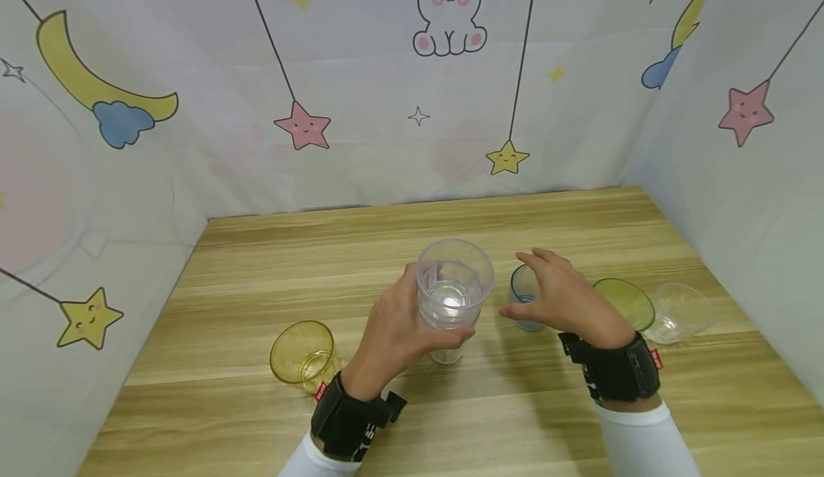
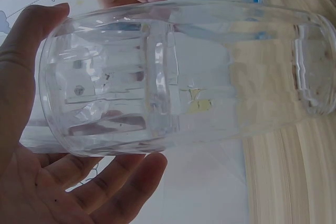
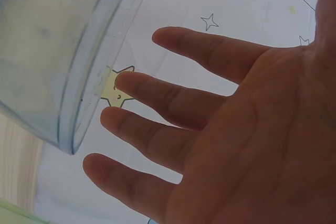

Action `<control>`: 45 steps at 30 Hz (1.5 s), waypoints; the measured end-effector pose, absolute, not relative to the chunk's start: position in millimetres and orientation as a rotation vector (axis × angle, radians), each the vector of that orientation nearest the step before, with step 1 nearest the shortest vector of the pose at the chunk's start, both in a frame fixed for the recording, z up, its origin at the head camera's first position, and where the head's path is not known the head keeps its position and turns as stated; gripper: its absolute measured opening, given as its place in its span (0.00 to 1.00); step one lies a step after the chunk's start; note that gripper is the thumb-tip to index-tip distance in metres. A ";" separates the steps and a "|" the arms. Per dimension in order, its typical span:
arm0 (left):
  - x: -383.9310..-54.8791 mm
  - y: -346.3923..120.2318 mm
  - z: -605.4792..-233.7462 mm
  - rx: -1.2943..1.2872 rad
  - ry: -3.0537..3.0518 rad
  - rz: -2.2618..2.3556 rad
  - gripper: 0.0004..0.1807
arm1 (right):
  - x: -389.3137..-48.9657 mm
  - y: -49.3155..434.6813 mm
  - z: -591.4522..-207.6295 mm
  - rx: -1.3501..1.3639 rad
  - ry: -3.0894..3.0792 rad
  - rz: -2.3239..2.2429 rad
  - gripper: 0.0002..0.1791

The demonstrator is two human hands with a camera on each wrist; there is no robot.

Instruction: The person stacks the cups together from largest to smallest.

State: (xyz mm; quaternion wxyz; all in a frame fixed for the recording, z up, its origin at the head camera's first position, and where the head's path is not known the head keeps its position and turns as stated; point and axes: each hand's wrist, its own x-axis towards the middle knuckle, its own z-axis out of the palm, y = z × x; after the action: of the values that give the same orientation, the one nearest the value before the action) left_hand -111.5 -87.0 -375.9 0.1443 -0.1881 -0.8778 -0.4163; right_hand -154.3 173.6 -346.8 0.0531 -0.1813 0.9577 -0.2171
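Observation:
My left hand [image 1: 399, 323] grips a tall clear cup [image 1: 453, 280] around its side, with its open mouth up. In the left wrist view the clear cup [image 2: 199, 77] fills the middle, an inner ring showing through its wall; whether it holds liquid or a second cup, I cannot tell. A blue-tinted cup [image 1: 529, 312] stands on the table just right of it. Around this cup my right hand [image 1: 566, 294] spreads its thumb and fingers. The right wrist view shows straight fingers [image 3: 157, 98] apart from the blue cup [image 3: 47, 51].
A yellow cup [image 1: 302, 355] is on the wooden table [image 1: 257, 262] left of my left hand. A green cup [image 1: 624, 304] and another clear cup [image 1: 679, 312] are close together beyond my right wrist. Printed cloth walls [image 1: 373, 169] border the table's back and sides.

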 end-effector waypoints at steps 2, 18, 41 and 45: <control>-111.0 -87.2 -375.9 -0.542 -2.530 -1.200 0.51 | -154.2 173.9 -347.5 -0.555 2.911 -0.664 0.52; -107.8 -89.3 -376.7 -0.564 -2.518 -1.202 0.52 | -154.6 174.7 -352.9 -0.513 2.861 -0.666 0.52; -104.9 -92.0 -378.4 -0.570 -2.510 -1.208 0.52 | -150.1 178.7 -354.8 -0.462 2.921 -0.666 0.44; -104.4 -92.6 -378.6 -0.566 -2.518 -1.218 0.51 | -149.4 179.0 -354.3 -0.443 2.945 -0.668 0.43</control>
State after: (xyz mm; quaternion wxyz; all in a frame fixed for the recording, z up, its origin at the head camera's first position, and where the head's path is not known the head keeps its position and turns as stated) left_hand -104.4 -92.6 -378.6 0.1432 -0.1962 -0.8732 -0.4225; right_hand -149.4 179.0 -354.3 0.0448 -0.1450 0.9640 -0.2185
